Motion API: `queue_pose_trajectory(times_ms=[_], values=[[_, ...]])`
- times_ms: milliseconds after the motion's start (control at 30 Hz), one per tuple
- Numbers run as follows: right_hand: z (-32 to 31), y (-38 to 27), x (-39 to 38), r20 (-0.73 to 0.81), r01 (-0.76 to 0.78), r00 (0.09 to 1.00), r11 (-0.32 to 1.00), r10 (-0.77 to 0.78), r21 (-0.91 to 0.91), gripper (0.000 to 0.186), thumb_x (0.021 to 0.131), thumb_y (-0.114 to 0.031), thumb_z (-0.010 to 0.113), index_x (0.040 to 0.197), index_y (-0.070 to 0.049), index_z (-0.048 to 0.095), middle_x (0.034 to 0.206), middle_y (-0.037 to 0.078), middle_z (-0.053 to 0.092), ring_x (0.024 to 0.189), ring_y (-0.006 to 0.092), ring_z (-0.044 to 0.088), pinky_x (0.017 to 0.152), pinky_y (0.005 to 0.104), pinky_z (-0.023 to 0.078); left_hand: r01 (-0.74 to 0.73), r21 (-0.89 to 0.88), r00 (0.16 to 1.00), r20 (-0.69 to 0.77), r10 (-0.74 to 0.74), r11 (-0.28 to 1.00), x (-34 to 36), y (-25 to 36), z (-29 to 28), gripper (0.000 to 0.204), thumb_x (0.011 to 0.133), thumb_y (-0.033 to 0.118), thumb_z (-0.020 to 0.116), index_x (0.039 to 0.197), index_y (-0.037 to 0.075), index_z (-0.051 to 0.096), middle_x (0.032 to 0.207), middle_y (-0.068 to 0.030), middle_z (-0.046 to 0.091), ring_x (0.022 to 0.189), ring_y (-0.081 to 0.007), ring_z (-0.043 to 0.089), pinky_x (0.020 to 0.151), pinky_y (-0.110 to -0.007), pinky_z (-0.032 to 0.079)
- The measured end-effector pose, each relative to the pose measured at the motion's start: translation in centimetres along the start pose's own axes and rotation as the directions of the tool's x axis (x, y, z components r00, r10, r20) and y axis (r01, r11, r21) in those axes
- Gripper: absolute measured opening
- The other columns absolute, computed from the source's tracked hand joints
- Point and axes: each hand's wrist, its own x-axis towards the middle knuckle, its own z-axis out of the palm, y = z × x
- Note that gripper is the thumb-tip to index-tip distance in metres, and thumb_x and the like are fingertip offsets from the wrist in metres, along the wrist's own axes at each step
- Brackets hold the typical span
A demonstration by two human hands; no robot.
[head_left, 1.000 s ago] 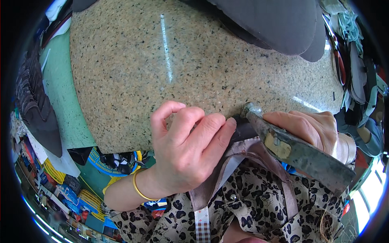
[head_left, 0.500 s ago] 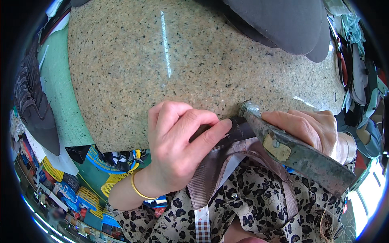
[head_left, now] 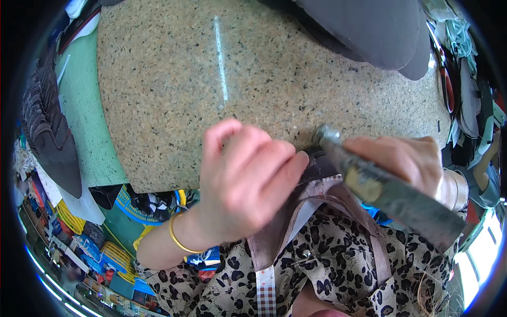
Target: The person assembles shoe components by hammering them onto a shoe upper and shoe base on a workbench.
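Note:
My right hand (head_left: 398, 161) is closed round the handle of a hammer (head_left: 406, 208), mostly hidden behind the worn metal head. The hammer's round face is low over the near edge of the granite slab (head_left: 174, 95); whether it touches anything I cannot tell. Just left of it, my left hand (head_left: 248, 182) has its fingers curled, thumb and fingertips pressed on a dark strip-like piece (head_left: 318, 164) at the slab's edge. Much of that piece is hidden under the hand and the hammer.
Large dark-grey flat pieces (head_left: 364, 31) lie stacked at the slab's far right. Red-handled scissors (head_left: 447, 87) are by its right edge. On the left, a pile of dark shaped pieces (head_left: 55, 142) lies on a green surface (head_left: 82, 121). Below stand blue and yellow plastic baskets (head_left: 129, 208).
My left hand has shifted slightly right and up, and is blurred. The hammer stays at nearly the same place, its head now blurred. The view has shifted a little.

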Motion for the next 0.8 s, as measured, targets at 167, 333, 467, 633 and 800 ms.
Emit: queue_pose_trajectory(times_ms=[167, 333, 467, 633, 800], values=[[-1.7, -1.9, 0.5, -0.323, -0.152, 0.943, 0.963, 0.074, -0.224, 0.032, 0.076, -0.013, 0.073, 0.104, 0.000, 0.064, 0.085, 0.007, 0.069, 0.060, 0.0146, 0.063, 0.051, 0.0222, 0.048, -0.180, -0.198, 0.983, 0.004, 0.185, 0.964, 3.4, -2.5, 0.0, 0.016, 0.059, 0.012, 0.067, 0.073, 0.004, 0.066, 0.071, -0.0017, 0.058, 0.067, -0.0197, 0.052, 0.067, -0.033, 0.041], [-2.2, 0.0, -1.8, -0.034, -0.120, 0.992, 0.991, 0.122, 0.056, 0.040, 0.078, -0.017, 0.068, 0.111, 0.001, 0.052, 0.080, 0.012, 0.066, 0.062, 0.0209, 0.067, 0.047, 0.0294, 0.053, -0.295, -0.288, 0.929, 0.135, 0.344, 0.911, 5.6, -3.3, 1.4, 0.018, 0.059, 0.012, 0.066, 0.076, 0.004, 0.066, 0.072, -0.0014, 0.057, 0.069, -0.0199, 0.052, 0.067, -0.036, 0.042], [-2.6, 0.6, -1.4, 0.089, -0.152, 0.986, 0.985, 0.144, 0.086, 0.034, 0.078, -0.006, 0.065, 0.107, 0.007, 0.054, 0.078, 0.015, 0.066, 0.060, 0.0230, 0.067, 0.048, 0.0287, 0.054, -0.246, -0.326, 0.935, 0.169, 0.313, 0.913, 5.7, -3.6, 1.0, 0.023, 0.058, 0.012, 0.065, 0.079, 0.004, 0.068, 0.074, -0.0010, 0.058, 0.069, -0.0193, 0.051, 0.069, -0.037, 0.044], [-2.8, 1.3, -1.2, 0.106, -0.080, 0.992, 0.995, 0.073, 0.065, 0.039, 0.077, -0.016, 0.069, 0.105, 0.008, 0.055, 0.075, 0.013, 0.066, 0.057, 0.0217, 0.066, 0.045, 0.0279, 0.052, -0.359, -0.185, 0.897, 0.202, 0.393, 0.915, 5.7, -2.9, 0.5, 0.023, 0.055, 0.011, 0.067, 0.077, 0.005, 0.069, 0.076, -0.0002, 0.059, 0.069, -0.0167, 0.051, 0.074, -0.038, 0.046], [-2.9, 1.2, -0.6, 0.075, 0.040, 0.997, 0.997, -0.035, -0.064, 0.039, 0.075, -0.015, 0.070, 0.102, 0.008, 0.056, 0.067, 0.012, 0.064, 0.050, 0.0188, 0.063, 0.039, 0.0274, 0.047, -0.387, -0.170, 0.895, 0.166, 0.413, 0.906, 5.3, -2.3, 0.9, 0.022, 0.055, 0.010, 0.067, 0.076, 0.005, 0.069, 0.075, -0.0004, 0.059, 0.070, -0.0167, 0.052, 0.075, -0.040, 0.046]])
